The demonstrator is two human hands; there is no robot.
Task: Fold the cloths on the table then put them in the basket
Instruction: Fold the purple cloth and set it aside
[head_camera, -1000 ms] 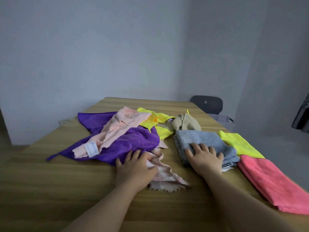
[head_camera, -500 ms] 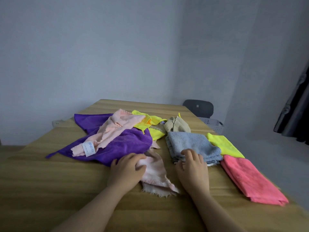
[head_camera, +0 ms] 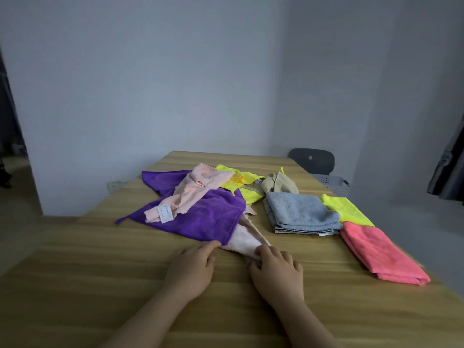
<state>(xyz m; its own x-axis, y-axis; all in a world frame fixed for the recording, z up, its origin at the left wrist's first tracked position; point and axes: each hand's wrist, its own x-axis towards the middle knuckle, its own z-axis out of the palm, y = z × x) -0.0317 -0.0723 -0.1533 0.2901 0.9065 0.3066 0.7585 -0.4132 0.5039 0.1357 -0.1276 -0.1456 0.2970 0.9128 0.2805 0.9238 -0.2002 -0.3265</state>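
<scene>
A pale pink cloth (head_camera: 247,238) runs out from under a spread purple cloth (head_camera: 200,218) toward me. My right hand (head_camera: 276,271) grips its near end with curled fingers. My left hand (head_camera: 192,268) lies flat on the table (head_camera: 75,285), its fingertips touching the pink cloth's left edge by the purple corner. On the purple cloth lies a crumpled peach cloth (head_camera: 193,194) with a white label. Behind are a loose yellow cloth (head_camera: 239,180) and a beige cloth (head_camera: 280,184). The grey slotted basket (head_camera: 334,184) stands past the table's far right edge.
Three folded cloths lie at the right: a grey-blue towel (head_camera: 298,212), a yellow cloth (head_camera: 346,209) and a coral pink cloth (head_camera: 379,252) near the table's right edge. A dark chair back (head_camera: 311,160) stands behind the basket. A wall socket (head_camera: 114,185) sits low at left.
My right hand left the grey-blue towel and came over to the pale pink cloth. Both hands drew back toward me, and the pink cloth stretched out from under the purple one.
</scene>
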